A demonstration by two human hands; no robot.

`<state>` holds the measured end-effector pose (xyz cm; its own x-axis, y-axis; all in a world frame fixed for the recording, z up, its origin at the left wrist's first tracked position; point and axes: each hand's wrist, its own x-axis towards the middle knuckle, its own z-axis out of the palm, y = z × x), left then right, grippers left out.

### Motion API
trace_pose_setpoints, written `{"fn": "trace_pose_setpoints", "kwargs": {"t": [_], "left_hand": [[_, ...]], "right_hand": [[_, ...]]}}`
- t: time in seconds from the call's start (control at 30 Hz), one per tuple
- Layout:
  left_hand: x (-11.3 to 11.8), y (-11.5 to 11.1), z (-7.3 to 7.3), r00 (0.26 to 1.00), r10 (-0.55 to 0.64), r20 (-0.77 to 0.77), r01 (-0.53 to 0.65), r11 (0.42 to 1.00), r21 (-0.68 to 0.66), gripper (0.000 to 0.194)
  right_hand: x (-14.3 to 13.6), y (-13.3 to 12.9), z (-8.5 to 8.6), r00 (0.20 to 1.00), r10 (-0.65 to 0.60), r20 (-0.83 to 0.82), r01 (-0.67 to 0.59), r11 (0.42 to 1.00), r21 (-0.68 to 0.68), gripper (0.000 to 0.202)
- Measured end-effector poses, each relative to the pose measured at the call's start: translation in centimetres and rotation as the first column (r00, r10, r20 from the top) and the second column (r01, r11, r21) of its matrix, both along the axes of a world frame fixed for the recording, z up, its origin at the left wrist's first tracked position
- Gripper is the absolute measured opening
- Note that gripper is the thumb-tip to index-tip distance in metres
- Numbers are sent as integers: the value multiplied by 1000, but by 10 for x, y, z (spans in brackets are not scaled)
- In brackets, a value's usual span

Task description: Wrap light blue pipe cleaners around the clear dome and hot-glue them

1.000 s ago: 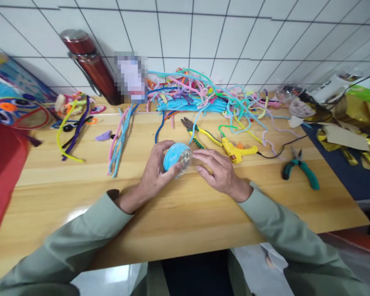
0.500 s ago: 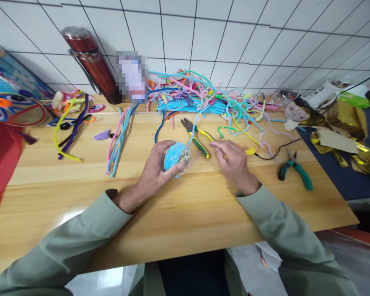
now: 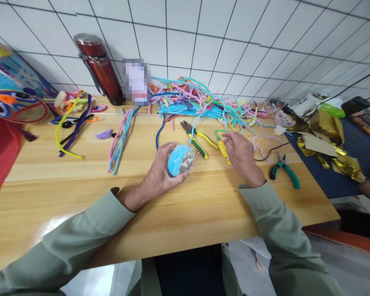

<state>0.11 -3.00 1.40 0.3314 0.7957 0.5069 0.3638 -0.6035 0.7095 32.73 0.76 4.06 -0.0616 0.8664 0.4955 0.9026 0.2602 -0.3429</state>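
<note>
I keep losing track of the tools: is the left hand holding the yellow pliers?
No, the left hand holds a round blue-wrapped piece, while the yellow pliers lie on the table.

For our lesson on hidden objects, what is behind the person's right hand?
Part of a yellow glue gun shows beside the right hand; the hand covers the rest. Whether it grips the gun cannot be seen.

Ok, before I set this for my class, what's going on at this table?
A person's left hand holds a round, blue-wrapped piece. The right hand is at the yellow glue gun, partly covering it; whether it grips it, I can't tell. Green-and-yellow pliers lie between the hands, and a heap of colourful pipe cleaners lies along the tiled wall.
</note>
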Motion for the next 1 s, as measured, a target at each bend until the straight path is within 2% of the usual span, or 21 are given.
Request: {"fn": "trace_pose_setpoints", "kwargs": {"t": [0.1,0.27,0.37,0.5,0.67,0.8,0.9,1.0], "left_hand": [[-1,2,-5,999,8,44,-9,1000,22,83],[-2,5,1,1000,11,-22,-9,998,69,73],[0,6,5,997,-3,-74,5,999,34,82],[4,7,3,996,-47,-74,49,998,31,99],[5,7,-4,999,-35,-32,37,997,65,96],[4,11,-6,999,27,-30,-27,1000,7,97],[4,14,-6,998,54,-17,-54,998,-16,94],[4,15,-5,998,53,-26,-53,999,4,92]], "right_hand": [[32,0,-3,997,-74,33,76,996,-37,34],[68,-10,-23,975,-14,222,33,996,-80,31],[70,-19,-30,957,33,289,-7,996,-90,37],[67,-24,-30,930,103,352,-60,990,-131,51],[68,-21,-26,868,69,492,27,982,-185,49],[69,-21,-24,842,45,538,69,980,-189,40],[72,-21,-23,853,18,522,89,980,-180,35],[77,-21,-19,897,-35,440,94,989,-113,37]]}}
